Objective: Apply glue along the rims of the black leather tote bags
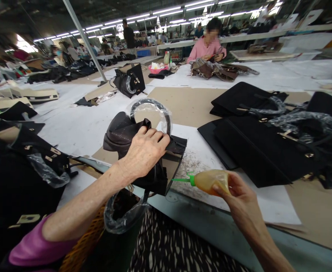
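Observation:
My left hand (147, 151) is closed on the dark lining of a black handbag (117, 132) at the table's front edge. One plastic-wrapped handle (151, 104) arches up behind the hand; another hangs below the edge. My right hand (236, 190) grips a squeeze bottle (211, 181) of yellowish glue-like liquid, lying nearly level. Its thin green nozzle (181, 180) points left, with the tip at the bag's tan inner edge. Whether the tip touches the bag I cannot tell.
Black bags (256, 147) lie flat on the right, and more black bags (27, 170) crowd the left. Another bag (129, 80) stands farther back, near a slanted metal post (85, 37). Across the table a person in pink (196, 49) handles brown pieces (219, 70).

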### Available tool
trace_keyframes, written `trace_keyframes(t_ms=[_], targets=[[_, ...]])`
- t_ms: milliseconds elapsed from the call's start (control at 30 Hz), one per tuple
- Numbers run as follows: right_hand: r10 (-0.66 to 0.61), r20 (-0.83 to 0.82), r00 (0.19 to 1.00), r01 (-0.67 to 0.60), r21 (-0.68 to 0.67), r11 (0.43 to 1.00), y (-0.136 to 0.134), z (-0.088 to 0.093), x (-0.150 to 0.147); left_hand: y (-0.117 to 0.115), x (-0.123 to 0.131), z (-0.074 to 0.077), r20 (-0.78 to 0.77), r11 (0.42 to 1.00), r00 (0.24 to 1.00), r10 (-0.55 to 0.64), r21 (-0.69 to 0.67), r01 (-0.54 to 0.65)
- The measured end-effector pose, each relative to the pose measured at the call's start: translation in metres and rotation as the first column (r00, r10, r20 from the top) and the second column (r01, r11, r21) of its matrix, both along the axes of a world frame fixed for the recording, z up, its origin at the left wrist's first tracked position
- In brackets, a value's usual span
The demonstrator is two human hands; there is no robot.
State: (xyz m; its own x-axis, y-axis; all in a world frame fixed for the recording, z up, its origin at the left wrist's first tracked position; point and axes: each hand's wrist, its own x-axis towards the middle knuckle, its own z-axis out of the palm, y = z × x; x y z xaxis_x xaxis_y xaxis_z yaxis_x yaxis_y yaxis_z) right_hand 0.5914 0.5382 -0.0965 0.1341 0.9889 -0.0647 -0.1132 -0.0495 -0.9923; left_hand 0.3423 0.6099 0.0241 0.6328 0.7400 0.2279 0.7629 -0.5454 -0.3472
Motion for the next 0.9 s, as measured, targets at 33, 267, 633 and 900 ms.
trace_keyframes(t_ms=[33, 267, 633, 900], targets=[[0.002, 0.014, 1.000, -0.003, 0.015, 1.000, 0.003, 0.000, 0.000, 0.001, 0.000, 0.000, 0.004, 1.000, 1.000, -0.002, 0.000, 0.002], [0.021, 0.073, 0.997, -0.023, 0.029, 0.999, 0.018, 0.000, 0.002, 0.002, -0.002, -0.001, 0.020, 1.000, 1.000, -0.004, 0.008, 0.004], [0.039, 0.067, 0.997, -0.039, -0.006, 0.999, -0.001, 0.019, -0.002, 0.006, 0.001, -0.002, 0.011, 1.000, 1.000, 0.012, -0.002, -0.012], [0.074, -0.072, 0.995, -0.080, -0.085, 0.993, -0.011, 0.007, -0.001, 0.008, 0.003, -0.008, 0.008, 0.999, 1.000, -0.004, 0.049, 0.004]])
